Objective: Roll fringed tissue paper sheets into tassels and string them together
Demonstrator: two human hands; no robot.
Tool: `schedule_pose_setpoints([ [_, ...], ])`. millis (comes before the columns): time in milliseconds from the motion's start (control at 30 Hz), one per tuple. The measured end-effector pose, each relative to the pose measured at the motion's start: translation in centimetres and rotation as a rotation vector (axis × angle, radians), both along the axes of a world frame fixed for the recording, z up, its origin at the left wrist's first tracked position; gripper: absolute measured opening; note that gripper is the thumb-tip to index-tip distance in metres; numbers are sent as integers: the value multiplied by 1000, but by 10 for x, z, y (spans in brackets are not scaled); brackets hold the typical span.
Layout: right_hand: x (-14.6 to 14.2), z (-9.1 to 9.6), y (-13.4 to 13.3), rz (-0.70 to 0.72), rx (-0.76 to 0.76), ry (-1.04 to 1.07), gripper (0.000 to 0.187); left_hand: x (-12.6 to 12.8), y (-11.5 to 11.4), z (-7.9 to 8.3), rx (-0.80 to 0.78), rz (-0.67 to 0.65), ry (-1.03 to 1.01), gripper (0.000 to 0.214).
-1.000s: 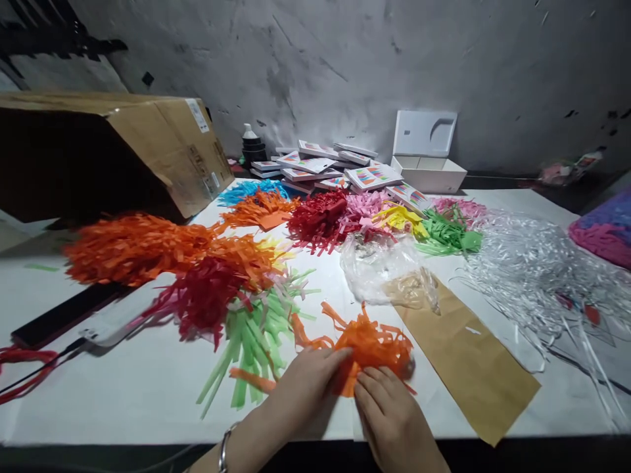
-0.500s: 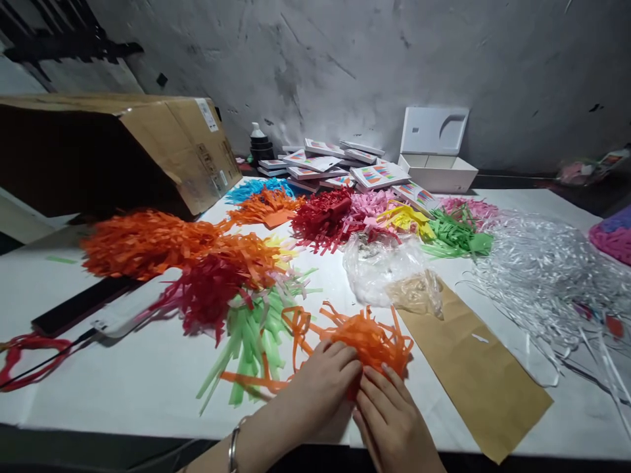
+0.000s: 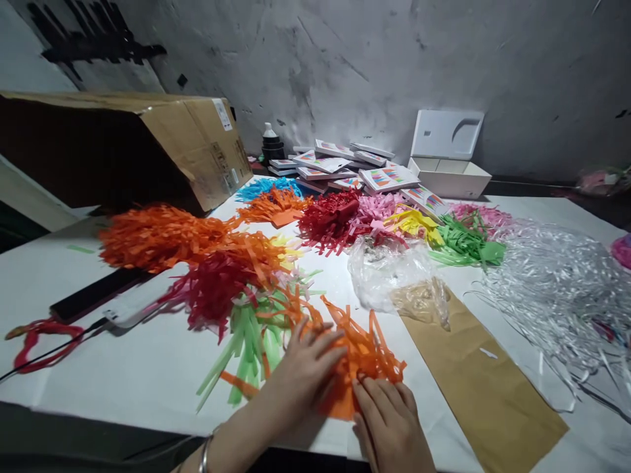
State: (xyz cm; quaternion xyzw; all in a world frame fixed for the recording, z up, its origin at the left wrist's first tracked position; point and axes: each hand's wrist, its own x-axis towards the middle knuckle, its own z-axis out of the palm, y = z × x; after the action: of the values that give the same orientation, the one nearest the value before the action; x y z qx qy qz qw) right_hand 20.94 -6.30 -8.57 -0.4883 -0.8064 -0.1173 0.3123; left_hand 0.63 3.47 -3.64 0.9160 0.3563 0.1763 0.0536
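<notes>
An orange tissue-paper tassel (image 3: 367,341) lies before me near the table's front edge, its cut strips fanned away from me. Its flat uncut part (image 3: 340,401) shows between my hands. My left hand (image 3: 305,364) rests over the left strips with its fingers spread apart. On the right, my right hand (image 3: 392,414) has its fingers pressed together at the tassel's right edge, pinching the paper; the thumb is partly hidden. Pale green tissue strips (image 3: 249,348) lie left of my left hand, under some orange strips.
Orange fringe (image 3: 152,236) and dark red fringe (image 3: 217,289) are piled at left, near a white power bank (image 3: 145,295). A clear plastic bag (image 3: 379,272) and brown paper (image 3: 488,387) lie at right, beside silver tinsel (image 3: 566,289). Behind stand a carton (image 3: 192,144) and flat printed boxes (image 3: 387,176).
My left hand has moved left and spread its fingers, away from my right hand. The tassel's flat part is now uncovered and its strips lie more spread out. The view has shifted slightly.
</notes>
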Motion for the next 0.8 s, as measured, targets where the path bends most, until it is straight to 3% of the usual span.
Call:
schedule_pose_setpoints([
  [67, -10, 3, 9, -64, -15, 23, 33, 5, -14, -9, -57, -94, -30, 27],
  [200, -10, 9, 30, -244, -58, -9, 33, 9, -22, -15, -129, -77, -63, 28],
  [333, 34, 17, 38, -527, -87, -103, 33, 5, -20, -12, -131, -63, -72, 27],
  [400, 56, 24, 32, -735, -62, -122, 37, 3, -20, -12, -111, -58, -79, 29],
  [467, 63, 33, 23, -819, 10, -89, 35, 4, -21, -14, -102, -61, -86, 31],
  [533, 56, 40, 14, -603, 89, -60, 32, 5, -21, -19, -101, -68, -88, 31],
  [600, 41, 41, 8, -200, 88, -104, 35, 4, -18, -25, -102, -78, -80, 33],
  [667, 28, 34, 5, 72, 22, -155, 34, -1, -11, -29, -92, -98, -81, 32],
  [800, 22, 10, 2, 99, 23, -123, 32, -23, 1, -21, 20, 7, -121, 26],
])
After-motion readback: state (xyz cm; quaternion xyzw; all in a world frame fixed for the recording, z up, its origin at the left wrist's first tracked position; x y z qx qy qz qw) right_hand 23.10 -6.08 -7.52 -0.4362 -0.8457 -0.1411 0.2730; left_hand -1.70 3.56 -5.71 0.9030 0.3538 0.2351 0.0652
